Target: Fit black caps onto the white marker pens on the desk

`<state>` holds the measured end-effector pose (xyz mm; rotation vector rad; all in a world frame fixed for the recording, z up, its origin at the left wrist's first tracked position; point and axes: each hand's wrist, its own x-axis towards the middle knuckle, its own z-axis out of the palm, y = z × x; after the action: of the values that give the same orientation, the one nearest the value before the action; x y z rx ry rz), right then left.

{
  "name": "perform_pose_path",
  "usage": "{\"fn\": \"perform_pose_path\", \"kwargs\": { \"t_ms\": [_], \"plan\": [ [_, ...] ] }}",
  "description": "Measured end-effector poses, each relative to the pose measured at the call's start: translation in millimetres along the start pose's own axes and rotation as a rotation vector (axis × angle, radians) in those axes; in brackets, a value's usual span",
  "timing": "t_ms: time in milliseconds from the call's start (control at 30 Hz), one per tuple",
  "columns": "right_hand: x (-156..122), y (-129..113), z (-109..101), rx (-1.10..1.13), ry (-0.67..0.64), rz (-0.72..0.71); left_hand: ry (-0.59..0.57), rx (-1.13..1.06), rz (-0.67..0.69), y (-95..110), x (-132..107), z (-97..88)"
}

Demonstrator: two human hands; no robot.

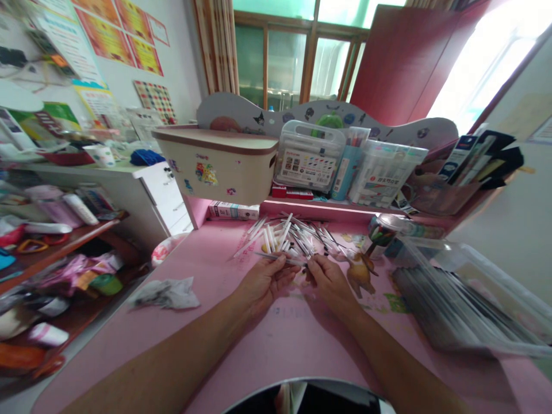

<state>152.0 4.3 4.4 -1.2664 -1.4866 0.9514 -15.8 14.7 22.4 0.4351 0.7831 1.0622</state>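
My left hand (266,280) pinches a slim, pale pen (294,261) between thumb and fingers, and the pen lies nearly level, pointing right. My right hand (326,279) is closed near the right end of that pen, its fingertips on something small and dark that I cannot make out. Just beyond both hands, a loose pile of white pen barrels and thin dark refills (287,233) spreads over the pink desk (293,351). A crumpled, grey-smudged white tissue (166,293) lies left of my left forearm.
A clear plastic box (478,299) of dark, thin items stands on the right. Behind the pile, a shelf holds a cream lidded bin (215,167), a clear marker case (309,158) and a pen holder (444,192). A can of pens (383,233) stands right of the pile.
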Motion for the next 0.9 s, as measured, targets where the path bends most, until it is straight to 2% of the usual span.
{"fn": "perform_pose_path", "kwargs": {
  "t_ms": [133,300,600,733,900],
  "plan": [
    [-2.8,-1.1,0.2,-0.021,-0.006,0.010,-0.026,0.019,0.024,-1.4,-0.5,-0.7],
    [-4.3,-2.9,2.8,-0.007,0.008,-0.050,-0.047,0.050,0.038,0.4,-0.1,-2.3],
    [-1.8,-2.4,-1.4,-0.077,-0.061,0.026,-0.088,0.075,0.054,-0.6,1.9,-4.0],
    [-3.5,-0.2,0.0,0.016,-0.057,0.040,-0.077,0.077,0.074,-1.2,3.4,-5.3],
    [-2.6,-2.5,-0.5,-0.058,-0.059,-0.003,-0.071,0.088,0.081,-1.3,3.1,-5.6]
  ]
}}
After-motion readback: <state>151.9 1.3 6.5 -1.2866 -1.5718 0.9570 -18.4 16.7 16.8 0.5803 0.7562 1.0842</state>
